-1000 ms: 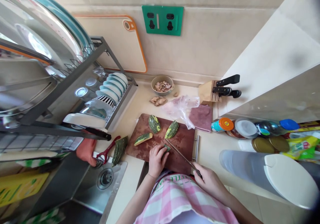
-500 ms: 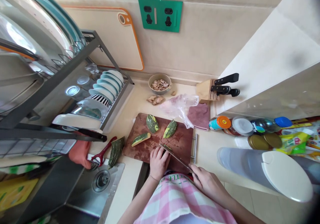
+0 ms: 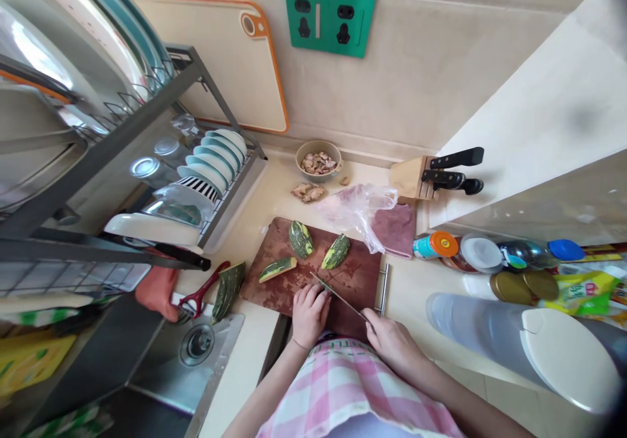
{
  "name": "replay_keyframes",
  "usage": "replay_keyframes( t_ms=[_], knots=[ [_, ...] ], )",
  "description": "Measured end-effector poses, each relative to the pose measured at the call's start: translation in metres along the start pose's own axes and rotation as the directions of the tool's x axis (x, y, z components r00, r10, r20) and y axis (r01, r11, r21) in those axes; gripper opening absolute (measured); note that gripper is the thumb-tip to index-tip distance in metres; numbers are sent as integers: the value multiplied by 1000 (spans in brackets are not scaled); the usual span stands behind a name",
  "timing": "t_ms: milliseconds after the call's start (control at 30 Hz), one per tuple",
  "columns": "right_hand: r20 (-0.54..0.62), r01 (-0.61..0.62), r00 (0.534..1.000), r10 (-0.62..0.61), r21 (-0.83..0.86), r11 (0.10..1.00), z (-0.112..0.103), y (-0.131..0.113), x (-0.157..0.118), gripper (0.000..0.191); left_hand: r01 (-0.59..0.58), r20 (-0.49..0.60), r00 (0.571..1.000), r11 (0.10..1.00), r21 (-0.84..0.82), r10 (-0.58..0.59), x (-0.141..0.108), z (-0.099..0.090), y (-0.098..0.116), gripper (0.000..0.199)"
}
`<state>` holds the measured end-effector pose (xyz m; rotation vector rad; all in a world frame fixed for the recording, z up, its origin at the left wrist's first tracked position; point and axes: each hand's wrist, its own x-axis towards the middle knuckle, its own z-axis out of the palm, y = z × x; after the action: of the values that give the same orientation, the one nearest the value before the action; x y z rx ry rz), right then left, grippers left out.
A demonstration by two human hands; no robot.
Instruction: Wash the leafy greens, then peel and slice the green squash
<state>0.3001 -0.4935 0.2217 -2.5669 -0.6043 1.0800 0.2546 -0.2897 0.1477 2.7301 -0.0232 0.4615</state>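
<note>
My right hand (image 3: 393, 341) grips the handle of a kitchen knife (image 3: 345, 301), its blade slanting up and left over the brown cutting board (image 3: 259, 299). Beside the blade, my left hand (image 3: 310, 309) presses with curled fingers on a piece of green squash, mostly hidden under the fingers and blade. Farther up the board lie three green-striped squash pieces: one on the left (image 3: 277, 269), one in the middle (image 3: 300, 239) and one on the right (image 3: 336, 251). A larger squash piece (image 3: 228, 292) rests off the board, by the sink edge.
A red peeler (image 3: 202, 291) lies near the sink (image 3: 166, 366). Behind the board are ginger (image 3: 308, 192), a colander (image 3: 318, 174) of sliced pieces, a plastic bag (image 3: 360, 209) and a knife block (image 3: 409, 177). A dish rack (image 3: 235, 190) stands left; jars and a pitcher (image 3: 470, 333) stand right.
My right hand and the knife have moved a little forward and left across the board. My left hand stays on the squash piece, its fingers slightly more curled. The view has shifted slightly.
</note>
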Motion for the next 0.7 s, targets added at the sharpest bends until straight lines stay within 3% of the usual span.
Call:
replay_keyframes(
  t_ms=[233,500,700],
  knots=[
    [1,25,1000,-25,-24,999,-11,1,-22,30,-2,-8,1000,1000,28,2,3,-3,3,12],
    [22,-2,1000,2,0,1000,-5,0,-2,25,-13,-19,1000,1000,6,13,2,-1,2,11],
    [45,23,999,-22,-16,1000,-19,0,-18,27,-1,-23,1000,1000,22,2,3,-3,2,12]
  ],
)
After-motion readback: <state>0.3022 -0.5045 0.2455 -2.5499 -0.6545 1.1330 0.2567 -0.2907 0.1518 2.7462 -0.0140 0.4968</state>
